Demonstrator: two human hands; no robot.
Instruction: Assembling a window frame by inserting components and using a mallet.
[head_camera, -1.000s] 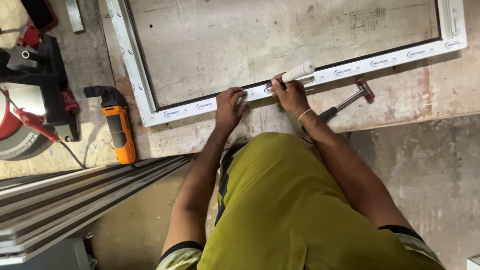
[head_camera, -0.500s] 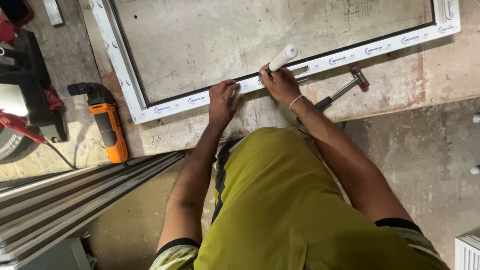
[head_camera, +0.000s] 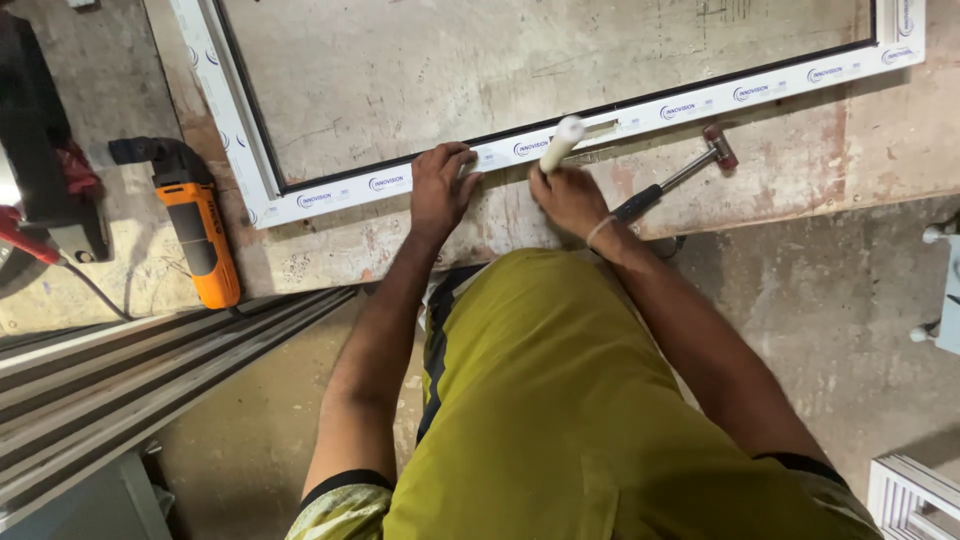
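Note:
A white window frame (head_camera: 330, 192) with a dark inner seal lies flat on a worn workbench (head_camera: 800, 170). My left hand (head_camera: 438, 185) presses flat on the frame's near rail. My right hand (head_camera: 570, 195) grips a tool with a white cylindrical handle (head_camera: 561, 143), its tip set on the same rail just right of my left hand. A small hammer (head_camera: 690, 170) with a black grip and reddish head lies on the bench right beside my right hand.
An orange and black power tool (head_camera: 195, 225) lies on the bench at left, beside a dark machine (head_camera: 45, 180). Long grey profiles (head_camera: 130, 375) run along the lower left. White frame pieces (head_camera: 915, 495) show at the lower right corner.
The view has shifted, so everything sits further right and lower in the picture. My right hand has tilted the white handle more upright on the rail; my left hand stays on the frame.

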